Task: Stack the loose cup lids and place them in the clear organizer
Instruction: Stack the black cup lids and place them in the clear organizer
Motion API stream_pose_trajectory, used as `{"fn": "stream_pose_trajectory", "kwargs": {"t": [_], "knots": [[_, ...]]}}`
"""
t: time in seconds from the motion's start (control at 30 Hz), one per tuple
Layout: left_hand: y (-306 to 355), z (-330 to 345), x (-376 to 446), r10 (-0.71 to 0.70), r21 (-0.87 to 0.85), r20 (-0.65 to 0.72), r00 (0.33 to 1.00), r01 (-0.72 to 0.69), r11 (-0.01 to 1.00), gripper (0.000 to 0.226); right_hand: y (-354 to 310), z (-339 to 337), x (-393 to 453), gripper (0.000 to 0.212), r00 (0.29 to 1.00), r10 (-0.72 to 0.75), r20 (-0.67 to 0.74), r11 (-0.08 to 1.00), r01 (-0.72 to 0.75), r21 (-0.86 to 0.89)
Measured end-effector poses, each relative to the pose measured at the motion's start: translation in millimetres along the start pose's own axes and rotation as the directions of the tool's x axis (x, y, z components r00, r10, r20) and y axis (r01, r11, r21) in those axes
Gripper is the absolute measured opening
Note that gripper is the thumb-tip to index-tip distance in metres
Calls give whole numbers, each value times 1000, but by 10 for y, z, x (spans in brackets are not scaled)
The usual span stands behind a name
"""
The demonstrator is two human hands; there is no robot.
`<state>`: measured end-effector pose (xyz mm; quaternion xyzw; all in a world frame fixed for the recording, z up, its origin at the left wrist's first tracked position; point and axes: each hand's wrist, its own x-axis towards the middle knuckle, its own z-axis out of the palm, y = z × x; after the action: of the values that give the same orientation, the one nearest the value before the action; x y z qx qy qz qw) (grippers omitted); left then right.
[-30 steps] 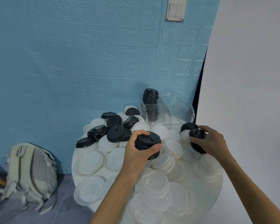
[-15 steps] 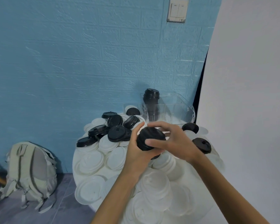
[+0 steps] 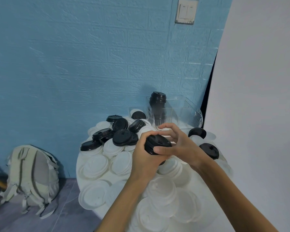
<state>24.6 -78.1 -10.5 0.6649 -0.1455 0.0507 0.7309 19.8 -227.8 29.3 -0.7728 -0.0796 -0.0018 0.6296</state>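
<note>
A short stack of black lids (image 3: 157,143) sits above the middle of the round white table (image 3: 80,171). My left hand (image 3: 146,158) grips it from below and the left. My right hand (image 3: 179,144) holds the same stack from the right, thumb on its front edge and fingers curled over its far side. The clear organizer (image 3: 182,113) stands at the table's back, with a tall stack of black lids (image 3: 157,104) in its left part. Loose black lids (image 3: 122,137) lie at the back left, two more (image 3: 209,150) at the right, and several white lids (image 3: 94,166) cover the table.
A blue textured wall rises behind the table and a white wall (image 3: 258,114) closes in on the right. A pale backpack (image 3: 32,176) leans on the floor at the left. A light switch (image 3: 186,11) is high on the wall.
My right hand left the lids at the right edge, came over to the stack in my left hand and now holds it too. One black lid stays on the table at the right.
</note>
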Motion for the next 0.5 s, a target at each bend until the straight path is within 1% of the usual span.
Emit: {"fn": "stream_pose_trajectory", "kwargs": {"t": [0.07,0.13,0.17,0.2,0.23,0.27,0.3,0.33,0.4,0.43,0.5], "knots": [[15,-7,7,-29,-33,7,1000,29,999,58,9,-43,-44,70,1000,17,6,999,-17,31],[36,-18,11,-54,-58,24,998,55,997,56,23,-165,-76,56,999,31,-45,1000,-31,-4],[46,-26,9,-68,-67,39,997,71,995,56,53,-264,-78,49,993,29,-118,997,-38,-74],[50,-33,2,-86,-85,54,995,91,992,55,116,-399,-63,42,973,20,-231,986,-57,-156],[52,-42,-5,-102,-106,67,993,109,988,56,197,-558,-47,37,931,0,-366,969,-90,-228],[51,-53,-14,-116,-123,75,990,125,985,56,291,-733,-33,34,871,-17,-491,943,-148,-297],[54,-60,-22,-128,-138,79,989,138,981,56,387,-914,-31,35,816,-26,-577,898,-234,-372],[55,-62,-30,-136,-151,79,988,147,978,57,475,-1074,-41,40,784,-13,-621,834,-334,-440],[56,-54,-40,-146,-166,69,987,156,974,58,649,-1324,-81,60,767,104,-634,696,-511,-504],[54,-48,-41,-147,-169,63,987,156,973,58,715,-1391,-102,71,764,169,-623,649,-562,-513],[49,-39,-43,-146,-167,56,988,153,974,58,777,-1427,-139,81,772,236,-590,621,-587,-519]]}}
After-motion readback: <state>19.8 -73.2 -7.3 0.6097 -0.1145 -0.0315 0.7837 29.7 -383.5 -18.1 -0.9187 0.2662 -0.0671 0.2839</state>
